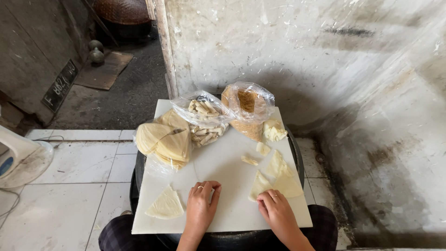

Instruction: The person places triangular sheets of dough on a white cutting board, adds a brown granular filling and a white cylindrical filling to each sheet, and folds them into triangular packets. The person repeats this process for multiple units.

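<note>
While both hands rest on the white board (pixel 218 162), the left hand (pixel 202 203) lies with its fingers curled under, pressed to the bare board surface; whether anything is pinched beneath the fingertips cannot be told from this view. The right hand (pixel 277 211) rests with loosely bent fingers on the near corner of a triangular wrapper (pixel 259 185), touching it without closing around it. Just beside that wrapper, further right, lie overlapping wrapper pieces (pixel 283 174), and a single triangular wrapper (pixel 165 204) lies apart at the board's near left corner.

Smaller pale scraps (pixel 251 161) sit between the hands and the far end of the board. At the far edge stand three clear plastic bags: a bag of stacked wrapper sheets (pixel 165 139) at left, a bag of pale sticks (pixel 204 120) in the middle, and a bag of brown crumbs (pixel 246 109) at right, with a pale lump (pixel 274 131) just beside it. These bags crowd the far half of the board.

The board rests on a dark round drum (pixel 297 158). A white fan base (pixel 21 158) stands on the tiled floor at left; a stained concrete wall (pixel 334 69) rises behind.
</note>
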